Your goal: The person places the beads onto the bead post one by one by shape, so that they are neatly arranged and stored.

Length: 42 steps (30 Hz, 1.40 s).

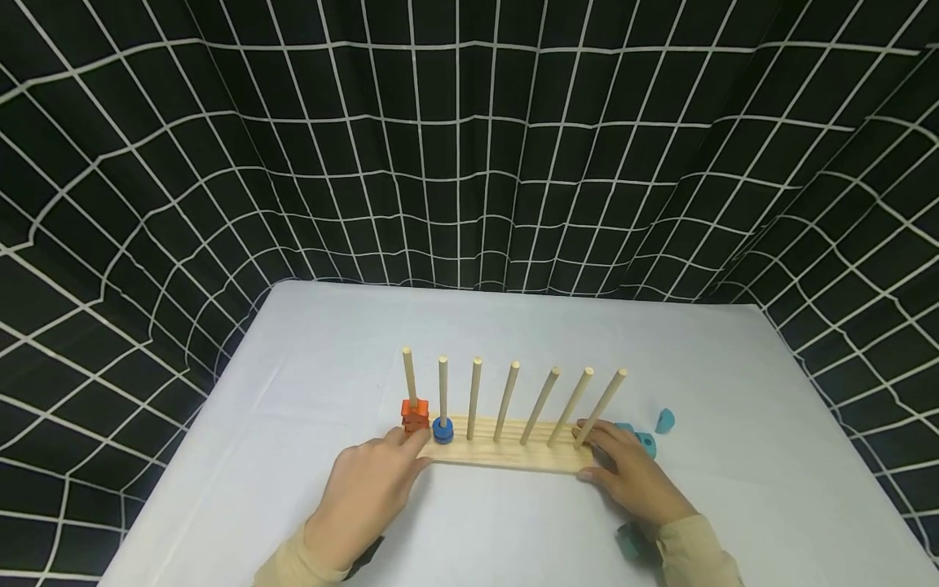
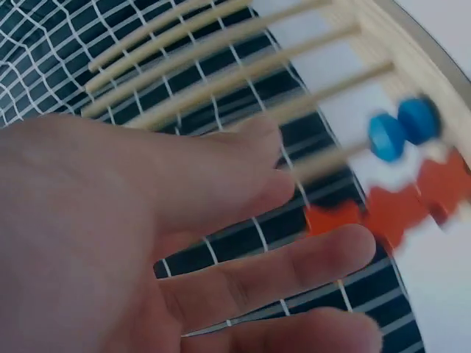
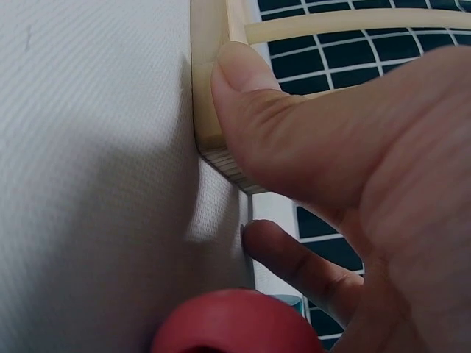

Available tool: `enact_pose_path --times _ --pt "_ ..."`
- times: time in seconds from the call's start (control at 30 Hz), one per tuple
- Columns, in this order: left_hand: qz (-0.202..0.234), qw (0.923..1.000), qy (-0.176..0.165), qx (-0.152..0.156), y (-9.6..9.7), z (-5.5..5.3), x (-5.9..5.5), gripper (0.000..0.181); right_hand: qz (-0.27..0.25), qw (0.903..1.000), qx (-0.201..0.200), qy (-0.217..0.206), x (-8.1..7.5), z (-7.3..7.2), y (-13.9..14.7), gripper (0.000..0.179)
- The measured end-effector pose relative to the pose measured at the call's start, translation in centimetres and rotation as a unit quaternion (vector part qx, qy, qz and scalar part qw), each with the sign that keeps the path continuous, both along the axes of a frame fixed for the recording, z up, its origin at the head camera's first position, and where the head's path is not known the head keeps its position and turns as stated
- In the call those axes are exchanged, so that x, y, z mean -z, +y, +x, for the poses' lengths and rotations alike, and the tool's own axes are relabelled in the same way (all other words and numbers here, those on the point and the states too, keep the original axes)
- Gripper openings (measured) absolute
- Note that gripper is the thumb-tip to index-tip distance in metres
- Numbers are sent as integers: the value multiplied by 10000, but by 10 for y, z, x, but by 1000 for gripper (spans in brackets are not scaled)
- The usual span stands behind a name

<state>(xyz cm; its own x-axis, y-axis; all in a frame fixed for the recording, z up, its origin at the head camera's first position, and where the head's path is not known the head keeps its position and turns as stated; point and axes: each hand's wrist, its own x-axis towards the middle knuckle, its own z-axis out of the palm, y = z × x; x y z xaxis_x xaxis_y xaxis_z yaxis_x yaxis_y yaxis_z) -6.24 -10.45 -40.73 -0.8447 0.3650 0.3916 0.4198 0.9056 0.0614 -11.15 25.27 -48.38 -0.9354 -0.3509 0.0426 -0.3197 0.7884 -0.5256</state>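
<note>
Apparently positioning the rack (image 1: 506, 456) on the table (image 1: 330, 326). Pinching its right end with the right hand (image 1: 632, 471); near its left end, holding the left hand (image 1: 376, 481) loosely spread, seemingly empty. Next, probably needs a matching left grip before any shift.

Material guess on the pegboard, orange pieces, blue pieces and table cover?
Pegboard: likely bare wood; pale tan, grain-like lines on its end.
Orange pieces: painted wood or plastic; smooth, even colour leaves it open.
Blue pieces: same two candidates; solid colour, smooth-looking, blurred close up.
Table cover: looks like matt woven fabric; fine weave shows in the right wrist view.
</note>
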Motion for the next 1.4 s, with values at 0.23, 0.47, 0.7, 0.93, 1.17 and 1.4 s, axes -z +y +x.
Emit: enact_pose_path --times 0.23,0.47,0.7,0.93,1.17,1.4 --pt "-232 9916 -1178 -475 -26 14 18 35 40 10000 3 -71 2 2 -1 48" --pt "-17 9875 -1571 -153 -34 16 39 35 26 9999 16 -141 2 1 -1 50" --pt "57 9838 -1563 871 -37 12 51 19 -12 9998 23 -196 1 1 -3 49" --pt "687 9678 -1597 1819 -42 -1 19 15 -16 9999 21 -115 -2 0 -4 47" --pt "2064 9446 -505 2504 -39 -24 -38 28 11 9999 68 -140 -3 -1 -2 48" --pt "2599 9335 551 2408 -17 -40 -79 32 -32 9999 53 -157 -2 0 0 48"
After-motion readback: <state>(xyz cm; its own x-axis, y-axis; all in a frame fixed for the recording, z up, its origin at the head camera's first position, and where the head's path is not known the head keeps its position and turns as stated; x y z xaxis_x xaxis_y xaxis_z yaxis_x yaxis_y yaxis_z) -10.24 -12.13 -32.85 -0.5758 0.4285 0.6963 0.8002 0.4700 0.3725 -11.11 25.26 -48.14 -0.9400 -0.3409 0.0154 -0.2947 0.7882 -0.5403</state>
